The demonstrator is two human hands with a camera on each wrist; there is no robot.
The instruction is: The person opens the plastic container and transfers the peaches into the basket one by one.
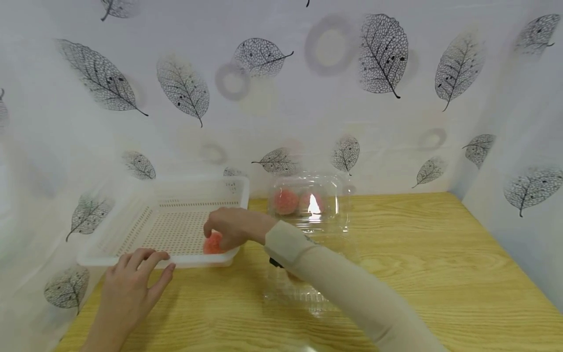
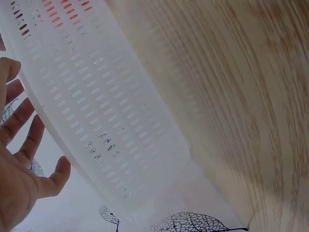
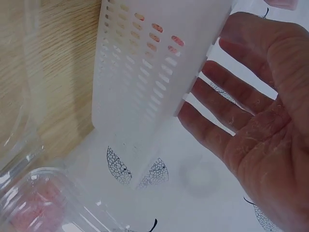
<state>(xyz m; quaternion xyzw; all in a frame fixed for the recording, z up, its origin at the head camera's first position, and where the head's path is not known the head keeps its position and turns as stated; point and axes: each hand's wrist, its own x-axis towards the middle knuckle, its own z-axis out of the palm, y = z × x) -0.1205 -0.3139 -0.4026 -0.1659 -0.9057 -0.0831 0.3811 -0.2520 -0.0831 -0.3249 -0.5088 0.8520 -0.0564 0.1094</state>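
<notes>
One wood-grain worktop (image 1: pixel 418 264) runs back to pale sheeting (image 1: pixel 308 117) printed with dark, veined leaves, which also hangs along both sides; faint ring shapes show on it between the leaves. At the left of the worktop sits a white perforated basket (image 1: pixel 198 260), its rear rim close to the sheeting. Just to its right, a clear plastic container (image 1: pixel 342 215) holds two red balls (image 1: pixel 286 202) side by side at its far end, a bright glare on one; a pale sleeve (image 1: pixel 352 293) crosses over the container's nearer part.

A person's left hand (image 1: pixel 132 281) rests on the basket's near rim, its fingers loosely spread and the thumb held apart. The right hand (image 1: pixel 233 225) reaches over the near right corner, fingers bent downward above a single red ball (image 1: pixel 213 243) inside the basket. Its fingertips disappear behind the rim in the right wrist view, and whether they pinch the ball cannot be told.
</notes>
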